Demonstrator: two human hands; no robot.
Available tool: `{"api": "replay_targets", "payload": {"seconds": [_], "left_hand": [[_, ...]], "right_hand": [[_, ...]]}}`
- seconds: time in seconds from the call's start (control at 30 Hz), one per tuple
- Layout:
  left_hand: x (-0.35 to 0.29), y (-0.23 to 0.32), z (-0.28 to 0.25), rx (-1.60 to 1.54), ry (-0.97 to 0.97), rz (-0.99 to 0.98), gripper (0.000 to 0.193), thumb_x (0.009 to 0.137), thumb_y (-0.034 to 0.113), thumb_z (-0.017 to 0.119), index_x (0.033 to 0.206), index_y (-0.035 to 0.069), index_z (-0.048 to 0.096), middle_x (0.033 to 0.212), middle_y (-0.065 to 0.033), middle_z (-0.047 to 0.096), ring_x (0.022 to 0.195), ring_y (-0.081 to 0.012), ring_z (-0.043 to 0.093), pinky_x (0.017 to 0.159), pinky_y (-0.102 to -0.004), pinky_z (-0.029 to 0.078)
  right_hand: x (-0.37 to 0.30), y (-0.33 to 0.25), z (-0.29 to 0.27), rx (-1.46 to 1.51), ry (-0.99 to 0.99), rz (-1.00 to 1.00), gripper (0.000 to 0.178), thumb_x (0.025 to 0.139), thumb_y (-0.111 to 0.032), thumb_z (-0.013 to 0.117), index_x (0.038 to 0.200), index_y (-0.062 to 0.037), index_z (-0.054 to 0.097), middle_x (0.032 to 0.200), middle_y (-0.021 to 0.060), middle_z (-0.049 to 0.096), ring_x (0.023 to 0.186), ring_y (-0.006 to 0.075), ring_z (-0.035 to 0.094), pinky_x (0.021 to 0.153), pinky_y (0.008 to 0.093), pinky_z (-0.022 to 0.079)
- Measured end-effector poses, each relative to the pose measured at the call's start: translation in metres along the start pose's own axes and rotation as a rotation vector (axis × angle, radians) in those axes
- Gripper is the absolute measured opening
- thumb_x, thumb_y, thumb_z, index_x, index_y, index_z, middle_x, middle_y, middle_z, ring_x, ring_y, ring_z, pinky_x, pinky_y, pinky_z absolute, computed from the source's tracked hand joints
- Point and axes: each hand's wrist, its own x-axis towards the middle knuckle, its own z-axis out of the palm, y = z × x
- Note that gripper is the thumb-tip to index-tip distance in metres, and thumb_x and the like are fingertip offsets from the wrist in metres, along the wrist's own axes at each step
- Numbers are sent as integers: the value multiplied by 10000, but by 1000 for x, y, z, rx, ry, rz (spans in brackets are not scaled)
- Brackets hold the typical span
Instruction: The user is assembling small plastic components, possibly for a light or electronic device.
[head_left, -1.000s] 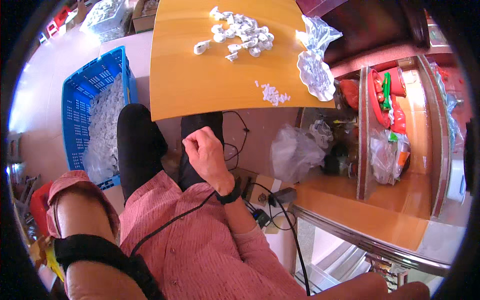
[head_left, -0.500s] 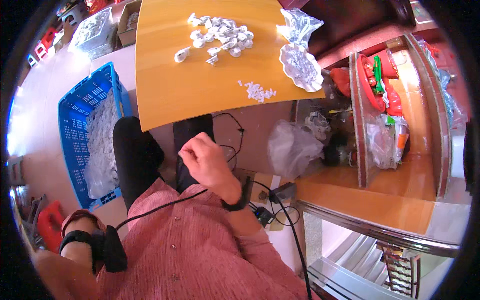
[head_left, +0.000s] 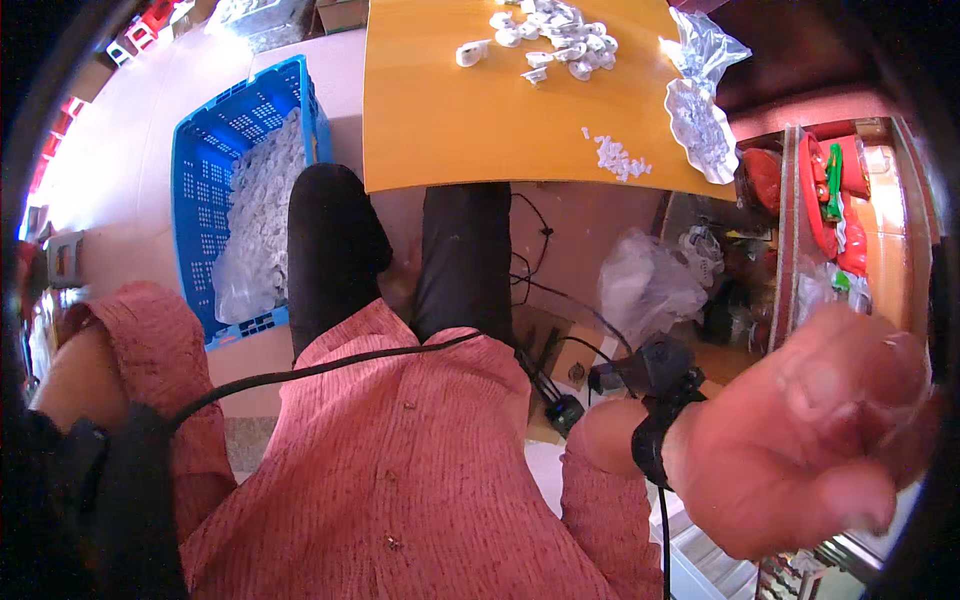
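Observation:
My right hand (head_left: pixel 800 440) is raised close to the camera at the right, large and slightly blurred. Its fingers are curled in, and whatever they may hold is hidden. A black strap (head_left: pixel 655 440) with a small dark device (head_left: pixel 660 365) is around that wrist. At the lower left, my left forearm (head_left: pixel 85 385) comes out of a pink sleeve, with a dark strapped device (head_left: pixel 135 490) near it; the left hand itself is out of sight. Beyond my knees, a yellow-brown table (head_left: pixel 450 130) bears a pile of small white plastic parts (head_left: pixel 560 35) and tiny white pieces (head_left: pixel 620 158).
A scalloped white dish (head_left: pixel 700 130) of small pieces and a clear plastic bag (head_left: pixel 705 45) lie at the table's right edge. On the floor at left stands a blue crate (head_left: pixel 200 190) with bagged white parts. A black cable (head_left: pixel 330 368) crosses my lap. Shelves (head_left: pixel 785 230) stand at right.
My right hand has gone from above my lap up and to the right, close to the camera. My left arm has shifted outward to the left. The view has tilted, so the table sits higher and further right.

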Motion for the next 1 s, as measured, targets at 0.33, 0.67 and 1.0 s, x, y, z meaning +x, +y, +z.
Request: {"api": "replay_targets", "payload": {"seconds": [0.33,0.67,1.0], "left_hand": [[10,0,-21,-28,-77,-13,357,1023,190,426,1249,-15,610,1273,-182,557,1161,-281,570,962,-486,476],[43,28,-65,-39,-316,-68,364,1025,194,421,1254,-14,613,1294,-185,555,1181,-281,567,974,-490,476],[38,20,-48,58,-333,64,370,1028,197,416,1259,-13,615,1315,-187,553,1201,-281,564,987,-494,476]], "right_hand": [[34,-15,-34,316,-152,55,68,931,-62,525,987,-25,526,839,33,431,710,118,370,654,262,278],[23,-30,-107,116,66,-231,91,938,-58,518,1015,-12,527,829,36,443,698,114,375,640,253,282],[44,-24,-74,23,33,-395,114,945,-53,512,1043,2,528,819,38,455,686,110,379,625,245,285]]}}
